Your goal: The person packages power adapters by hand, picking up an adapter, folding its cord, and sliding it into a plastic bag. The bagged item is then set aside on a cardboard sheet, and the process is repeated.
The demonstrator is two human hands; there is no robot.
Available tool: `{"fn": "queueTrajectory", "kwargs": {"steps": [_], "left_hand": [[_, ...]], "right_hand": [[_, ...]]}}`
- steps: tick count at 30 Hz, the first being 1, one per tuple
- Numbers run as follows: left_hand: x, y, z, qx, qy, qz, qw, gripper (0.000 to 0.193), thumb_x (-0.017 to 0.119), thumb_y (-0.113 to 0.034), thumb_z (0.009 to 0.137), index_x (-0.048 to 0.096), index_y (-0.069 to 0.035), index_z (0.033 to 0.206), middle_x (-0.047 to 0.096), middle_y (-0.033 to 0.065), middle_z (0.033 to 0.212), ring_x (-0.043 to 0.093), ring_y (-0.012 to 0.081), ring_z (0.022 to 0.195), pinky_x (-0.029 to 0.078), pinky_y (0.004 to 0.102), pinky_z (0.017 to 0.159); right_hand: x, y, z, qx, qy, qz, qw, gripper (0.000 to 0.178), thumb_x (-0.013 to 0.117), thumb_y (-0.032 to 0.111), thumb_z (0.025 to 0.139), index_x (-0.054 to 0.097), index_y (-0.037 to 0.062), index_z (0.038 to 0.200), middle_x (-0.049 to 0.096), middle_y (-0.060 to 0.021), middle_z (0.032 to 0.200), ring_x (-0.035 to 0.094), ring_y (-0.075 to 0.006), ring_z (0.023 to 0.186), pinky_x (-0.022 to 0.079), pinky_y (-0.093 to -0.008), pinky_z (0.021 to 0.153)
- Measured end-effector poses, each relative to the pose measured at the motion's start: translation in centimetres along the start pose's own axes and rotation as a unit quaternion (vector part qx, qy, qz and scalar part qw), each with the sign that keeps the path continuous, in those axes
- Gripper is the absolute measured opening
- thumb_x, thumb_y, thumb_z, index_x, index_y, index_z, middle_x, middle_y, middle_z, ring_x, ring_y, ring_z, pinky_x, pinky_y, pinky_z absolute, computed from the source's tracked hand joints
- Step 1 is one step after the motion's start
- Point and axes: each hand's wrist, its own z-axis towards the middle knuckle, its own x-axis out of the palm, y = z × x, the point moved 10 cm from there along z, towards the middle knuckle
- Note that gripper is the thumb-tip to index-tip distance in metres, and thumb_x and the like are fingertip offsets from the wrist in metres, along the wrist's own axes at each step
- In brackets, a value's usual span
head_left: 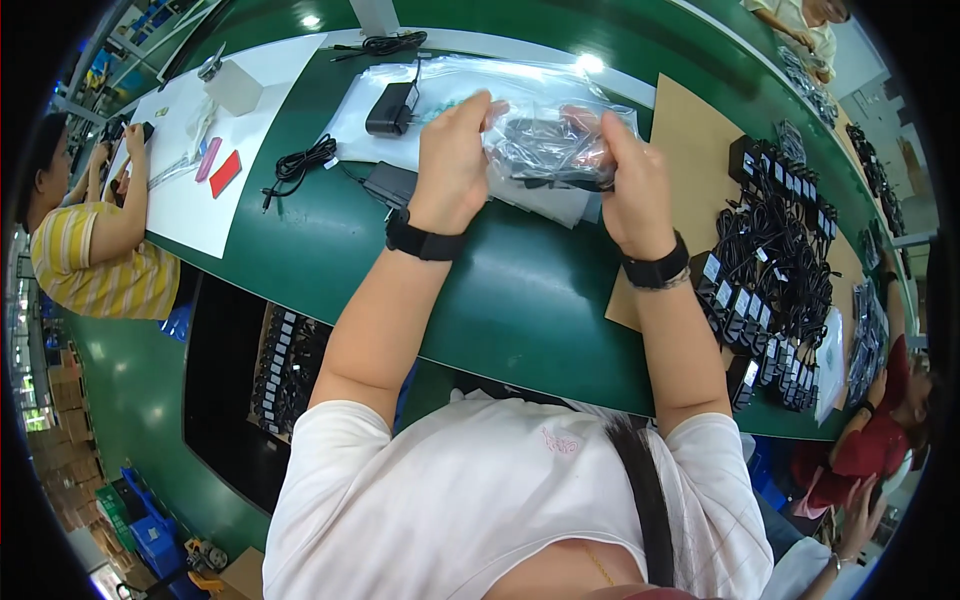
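Observation:
Between my two hands a clear plastic bag (548, 140) is held up over the green table, with a dark power adapter and cable showing through its film. My left hand (455, 160) grips the bag's left side, fingers curled behind it. On its right side my right hand (638, 185) has the thumb in front and fingers behind the film. Just left of my left hand stands a black power adapter (389, 110) on flat clear bags (350, 110). Another black adapter (388, 184) lies by my left wrist, and a coiled black cable (300, 165) is farther left.
At right, many black adapters with bundled cables (765, 250) lie on brown cardboard (685, 130). A white sheet (240, 190) at left carries a white bottle (232, 85) and a red card (226, 174). A person in yellow stripes (100, 250) sits left; others work at right.

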Motion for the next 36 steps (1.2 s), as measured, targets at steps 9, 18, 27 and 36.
{"fn": "queueTrajectory", "kwargs": {"steps": [9, 18, 27, 36], "left_hand": [[3.0, 2.0, -1.8, -0.094, 0.126, 0.08, 0.984, 0.059, 0.068, -0.025, 0.078, 0.039, 0.0, 0.123, 0.056, 0.0104, 0.103, 0.055, 0.0174, 0.095, 0.046, 0.0345, 0.077], [2.0, -1.1, -1.2, 0.114, 0.049, 0.202, 0.971, 0.023, 0.059, -0.019, 0.083, 0.053, 0.002, 0.076, 0.056, 0.0037, 0.066, 0.049, 0.0078, 0.059, 0.04, 0.0242, 0.051], [3.1, -5.6, -3.5, 0.283, 0.0, 0.367, 0.886, 0.03, 0.06, -0.021, 0.081, 0.046, 0.001, 0.066, 0.051, 0.0067, 0.053, 0.044, 0.0101, 0.049, 0.039, 0.0274, 0.047], [0.5, -3.4, -0.6, 0.094, 0.01, 0.276, 0.956, 0.035, 0.054, -0.029, 0.088, 0.052, 0.001, 0.071, 0.053, 0.0027, 0.059, 0.047, 0.0074, 0.055, 0.037, 0.0227, 0.049]], "right_hand": [[-0.1, 0.7, -0.5, -0.067, -0.025, -0.031, 0.997, 0.033, 0.044, 0.021, 0.092, 0.061, -0.0057, 0.099, 0.063, -0.0086, 0.093, 0.055, -0.0108, 0.081, 0.043, -0.0228, 0.074], [-1.9, -3.5, 0.3, 0.138, -0.04, 0.118, 0.983, 0.038, 0.038, 0.026, 0.093, 0.06, -0.0035, 0.088, 0.062, -0.0134, 0.091, 0.057, -0.0251, 0.092, 0.043, -0.0399, 0.085], [-1.2, 4.5, 1.6, -0.011, 0.027, -0.127, 0.992, 0.071, 0.058, 0.03, 0.082, 0.02, 0.0086, 0.138, 0.036, -0.0185, 0.131, 0.045, -0.0254, 0.112, 0.036, -0.0394, 0.094], [5.3, 0.0, 4.1, 0.226, 0.329, -0.21, 0.892, 0.038, 0.068, 0.007, 0.073, 0.059, -0.0004, 0.109, 0.062, -0.0079, 0.099, 0.057, -0.0108, 0.088, 0.046, -0.0235, 0.08]]}}
